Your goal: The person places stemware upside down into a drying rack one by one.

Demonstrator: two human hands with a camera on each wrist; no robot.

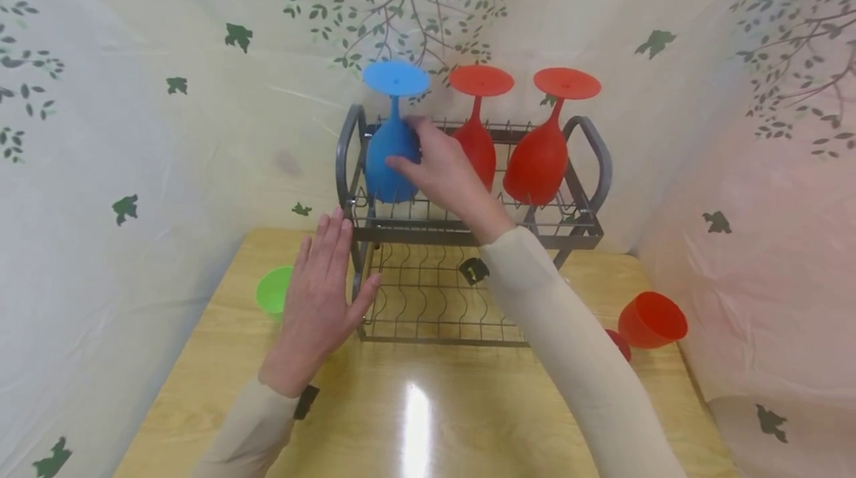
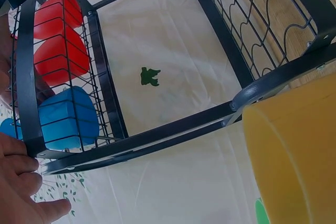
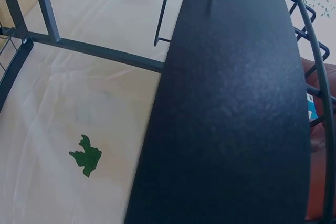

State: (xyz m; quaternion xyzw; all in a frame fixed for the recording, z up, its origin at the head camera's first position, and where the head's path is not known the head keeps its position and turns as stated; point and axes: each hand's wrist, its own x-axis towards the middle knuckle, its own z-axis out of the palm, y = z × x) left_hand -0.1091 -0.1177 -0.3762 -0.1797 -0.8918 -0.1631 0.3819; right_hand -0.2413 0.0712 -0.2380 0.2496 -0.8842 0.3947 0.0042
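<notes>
A blue goblet (image 1: 393, 158) stands upside down at the left end of the dish rack's top tier, its foot upward. My right hand (image 1: 441, 166) holds it by the bowl, thumb across the front and fingers by the right side below the stem. Two red goblets, one in the middle (image 1: 476, 142) and one at the right (image 1: 539, 163), stand inverted on the same tier; my hand partly covers the middle one. My left hand (image 1: 321, 292) has its fingers straight, fingertips at the left front corner of the dark metal rack (image 1: 428, 234).
The rack's lower wire tier (image 1: 428, 299) stands over the wooden table (image 1: 361, 418). Left of it is a green bowl (image 1: 273, 291), partly behind my left hand. A red cup (image 1: 652, 320) lies tilted at the right. A large yellow rounded thing (image 2: 294, 145) fills the left wrist view's lower right.
</notes>
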